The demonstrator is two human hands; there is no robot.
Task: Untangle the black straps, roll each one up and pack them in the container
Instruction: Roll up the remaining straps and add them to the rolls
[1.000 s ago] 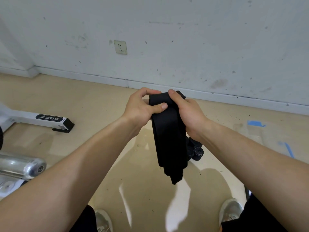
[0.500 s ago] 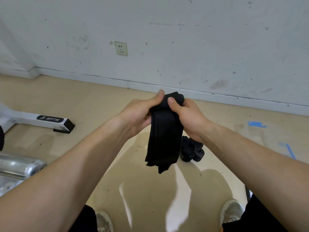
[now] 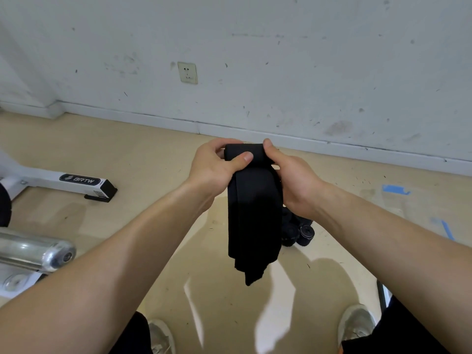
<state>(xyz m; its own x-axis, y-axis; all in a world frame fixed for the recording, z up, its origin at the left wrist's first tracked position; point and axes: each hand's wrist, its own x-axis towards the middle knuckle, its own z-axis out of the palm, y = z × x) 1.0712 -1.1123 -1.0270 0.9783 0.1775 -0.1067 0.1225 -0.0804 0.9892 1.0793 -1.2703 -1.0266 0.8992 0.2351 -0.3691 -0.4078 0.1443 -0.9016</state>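
Head view: left hand (image 3: 208, 167) and right hand (image 3: 293, 175) fingers grasp the black strap's (image 3: 252, 213) rolled top; rolled straps (image 3: 297, 232) lie on the floor just behind it.

The room is bright, with soft, even light. The floor (image 3: 153, 154) is shiny, and white streaks of glare lie on it near the bottom. A soft grey shadow (image 3: 332, 272) falls low on the right. The metal bar (image 3: 33, 247) has bright glints. The strap (image 3: 252, 215) is so black that its folds hardly show. The picture is sharp. The wide lens bends the foot of the wall (image 3: 255, 47), and the 2 arms (image 3: 107, 274) look very big at the bottom edge.
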